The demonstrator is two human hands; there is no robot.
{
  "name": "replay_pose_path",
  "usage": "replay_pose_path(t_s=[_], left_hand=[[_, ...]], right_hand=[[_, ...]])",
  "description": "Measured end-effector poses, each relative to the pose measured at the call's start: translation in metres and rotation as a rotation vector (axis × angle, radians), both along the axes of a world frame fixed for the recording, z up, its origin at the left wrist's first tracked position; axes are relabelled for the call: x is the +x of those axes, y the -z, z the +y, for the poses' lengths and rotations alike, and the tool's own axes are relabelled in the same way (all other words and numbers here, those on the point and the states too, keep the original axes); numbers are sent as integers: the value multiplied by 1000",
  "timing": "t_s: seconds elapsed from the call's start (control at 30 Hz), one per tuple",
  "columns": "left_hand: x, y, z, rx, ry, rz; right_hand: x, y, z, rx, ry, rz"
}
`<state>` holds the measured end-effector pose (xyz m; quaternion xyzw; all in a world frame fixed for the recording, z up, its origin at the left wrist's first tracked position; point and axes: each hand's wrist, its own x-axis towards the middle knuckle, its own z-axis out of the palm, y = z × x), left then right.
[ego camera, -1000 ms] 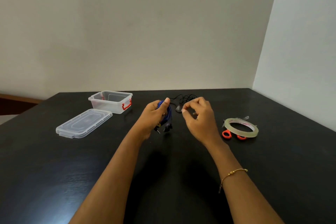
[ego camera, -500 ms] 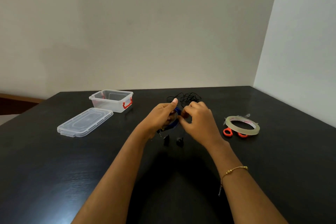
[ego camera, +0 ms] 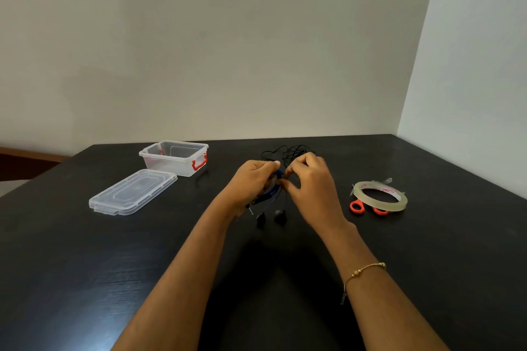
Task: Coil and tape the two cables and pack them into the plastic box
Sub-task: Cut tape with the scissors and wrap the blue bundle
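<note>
Pink print inside tape roll point(ego camera: 379, 196) core (upside down, illegible)

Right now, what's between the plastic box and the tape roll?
In the head view, both hands: left hand and right hand hold the coiled blue cable between plastic box and tape roll, black cable behind.

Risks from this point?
1. The blue coil is held up between the left hand and right hand; its plug ends dangle loose, so loops may spring open before tape holds.
2. The tape roll lies off to the right: fetching more means letting go.
3. The black cable is still tangled.
</note>
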<state>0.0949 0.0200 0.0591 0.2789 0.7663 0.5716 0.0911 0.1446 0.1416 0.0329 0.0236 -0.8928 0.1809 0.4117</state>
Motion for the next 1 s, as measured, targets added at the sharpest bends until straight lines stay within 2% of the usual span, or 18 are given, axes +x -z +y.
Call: replay_pose_path(t_s=[0.23,0.43,0.6,0.77,0.9,1.0], left_hand=[[-1,-2,-3,-8,13,-29],[0,-7,-8,-82,73,-61],[0,-8,-11,-43,88,-80],[1,-5,-9,0,86,48],[-2,-2,-12,4,151,73],[-7,2,-17,28,208,58]], right_hand=[[2,-4,1,-165,-203,-10],[13,-15,11,-423,-444,-240],[17,-18,11,-608,-556,-331],[15,-16,13,-611,-510,-326],[14,-14,16,-616,-447,-297],[15,-15,19,-709,-457,-281]])
